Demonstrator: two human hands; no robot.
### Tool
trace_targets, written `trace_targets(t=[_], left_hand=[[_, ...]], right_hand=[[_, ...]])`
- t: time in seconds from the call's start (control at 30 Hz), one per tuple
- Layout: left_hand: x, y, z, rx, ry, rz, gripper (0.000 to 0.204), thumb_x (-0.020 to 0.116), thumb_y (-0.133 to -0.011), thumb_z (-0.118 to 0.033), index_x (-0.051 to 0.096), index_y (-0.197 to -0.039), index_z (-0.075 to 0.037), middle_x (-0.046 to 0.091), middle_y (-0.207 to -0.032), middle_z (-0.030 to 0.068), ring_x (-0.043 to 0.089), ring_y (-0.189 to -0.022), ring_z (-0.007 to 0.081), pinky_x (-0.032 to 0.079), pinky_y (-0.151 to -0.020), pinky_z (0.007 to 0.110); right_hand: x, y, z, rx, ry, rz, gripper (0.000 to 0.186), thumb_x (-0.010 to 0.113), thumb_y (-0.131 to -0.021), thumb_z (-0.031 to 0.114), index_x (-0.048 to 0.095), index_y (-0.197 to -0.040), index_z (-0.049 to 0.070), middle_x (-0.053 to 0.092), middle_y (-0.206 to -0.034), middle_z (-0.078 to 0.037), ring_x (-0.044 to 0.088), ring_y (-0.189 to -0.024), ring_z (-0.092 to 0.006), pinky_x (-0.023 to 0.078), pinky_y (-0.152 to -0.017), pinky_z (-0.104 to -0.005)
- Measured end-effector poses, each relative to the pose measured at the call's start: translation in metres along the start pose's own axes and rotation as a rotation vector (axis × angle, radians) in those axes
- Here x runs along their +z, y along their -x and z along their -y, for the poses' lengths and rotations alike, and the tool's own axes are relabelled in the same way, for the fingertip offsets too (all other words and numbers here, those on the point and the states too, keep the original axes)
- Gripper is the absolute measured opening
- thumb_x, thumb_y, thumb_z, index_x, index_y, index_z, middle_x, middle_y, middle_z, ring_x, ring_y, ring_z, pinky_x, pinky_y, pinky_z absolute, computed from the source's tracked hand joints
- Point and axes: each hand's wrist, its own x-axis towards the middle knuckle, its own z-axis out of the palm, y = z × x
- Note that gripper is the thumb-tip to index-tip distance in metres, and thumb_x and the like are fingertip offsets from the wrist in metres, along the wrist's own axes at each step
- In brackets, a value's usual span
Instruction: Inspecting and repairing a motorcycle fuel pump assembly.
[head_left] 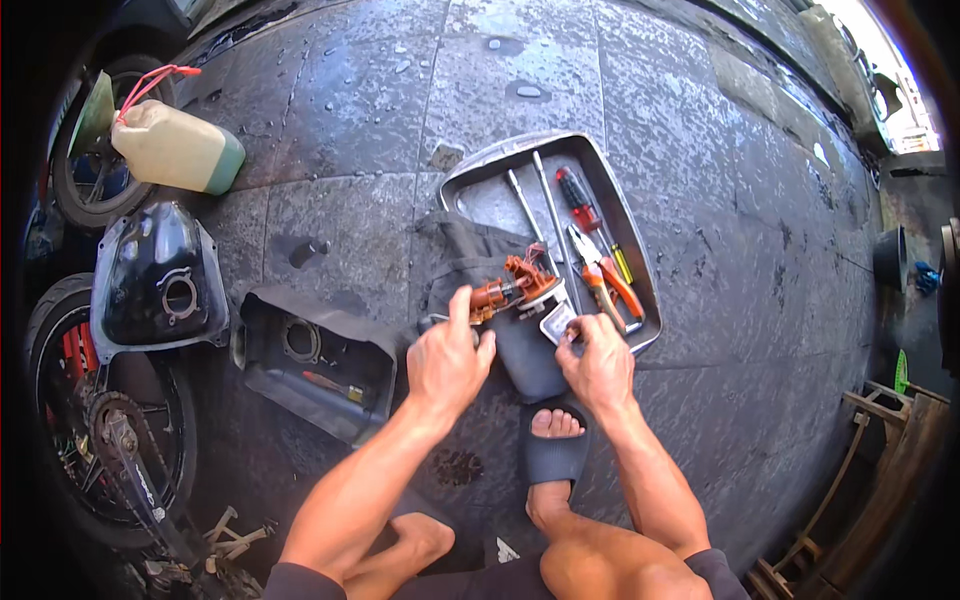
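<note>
My left hand (pixel 447 358) and my right hand (pixel 598 362) both grip an orange and white pump-like part (pixel 518 288), held just above a dark grey cloth (pixel 478 270) on the paved ground. The left thumb presses on the orange end; the right fingers pinch the white metal end. Directly behind the part lies a metal tray (pixel 470 175) with long rods, a red-handled screwdriver (pixel 577 198) and orange-handled pliers (pixel 610 285).
A black plastic housing (pixel 310 365) lies left of my hands, a black tank (pixel 155 280) further left, a cream jerrycan (pixel 175 148) behind it. A motorcycle wheel and chain (pixel 110 440) stand at the left edge. My sandalled foot (pixel 553 450) is below my hands. Wooden frames (pixel 880 450) sit at right.
</note>
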Motion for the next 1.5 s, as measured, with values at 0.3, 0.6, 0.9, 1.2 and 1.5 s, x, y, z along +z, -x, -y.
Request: trace_targets(t=[0.3, 0.6, 0.9, 1.2, 1.5], left_hand=[[-0.010, -0.026, 0.003, -0.055, -0.068, -0.027, 0.051, 0.074, -0.088, -0.024, 0.057, -0.134, -0.009, 0.073, -0.087, 0.0230, 0.072, -0.082, 0.0423, 0.056, -0.072, 0.051], [-0.010, 0.012, -0.007, -0.171, 0.542, -0.022, 0.040, 0.068, -0.088, -0.007, 0.057, -0.126, 0.000, 0.045, -0.065, -0.0036, 0.043, -0.061, 0.0060, 0.041, -0.056, 0.027], [-0.023, 0.052, 0.000, 0.061, 0.726, 0.101, 0.060, 0.058, -0.089, -0.001, 0.033, -0.143, 0.002, 0.055, -0.079, 0.0038, 0.051, -0.069, 0.0110, 0.045, -0.068, 0.028], [-0.031, 0.064, 0.001, 0.077, 0.696, 0.193, 0.070, 0.063, -0.085, 0.000, 0.031, -0.147, -0.002, 0.059, -0.080, 0.0066, 0.059, -0.071, 0.0168, 0.049, -0.074, 0.030], [-0.034, 0.064, 0.002, 0.160, 0.716, 0.198, 0.069, 0.064, -0.087, -0.002, 0.030, -0.147, 0.000, 0.061, -0.079, 0.0054, 0.055, -0.067, 0.0124, 0.046, -0.067, 0.028]], right_hand=[[0.006, -0.005, 0.017, -0.154, 0.086, 0.058, 0.026, 0.073, -0.082, 0.016, 0.072, -0.107, 0.008, 0.059, -0.094, -0.014, 0.059, -0.097, -0.0337, 0.048, -0.083, -0.0458], [0.044, -0.015, 0.009, -0.394, 0.314, -0.021, 0.027, 0.065, -0.082, 0.014, 0.076, -0.106, 0.020, 0.060, -0.090, -0.006, 0.058, -0.091, -0.0269, 0.040, -0.081, -0.0432], [0.051, -0.020, 0.016, -0.355, 0.308, -0.094, 0.017, 0.063, -0.082, 0.013, 0.073, -0.095, 0.016, 0.059, -0.088, -0.006, 0.058, -0.089, -0.0263, 0.040, -0.080, -0.0436], [0.058, -0.027, 0.014, -0.314, 0.336, -0.134, 0.006, 0.068, -0.081, 0.015, 0.068, -0.087, 0.015, 0.058, -0.084, -0.005, 0.058, -0.087, -0.0264, 0.040, -0.078, -0.0441], [0.055, -0.029, 0.012, -0.318, 0.311, -0.130, 0.009, 0.068, -0.084, 0.015, 0.071, -0.092, 0.015, 0.058, -0.084, -0.003, 0.059, -0.086, -0.0255, 0.039, -0.079, -0.0434]])
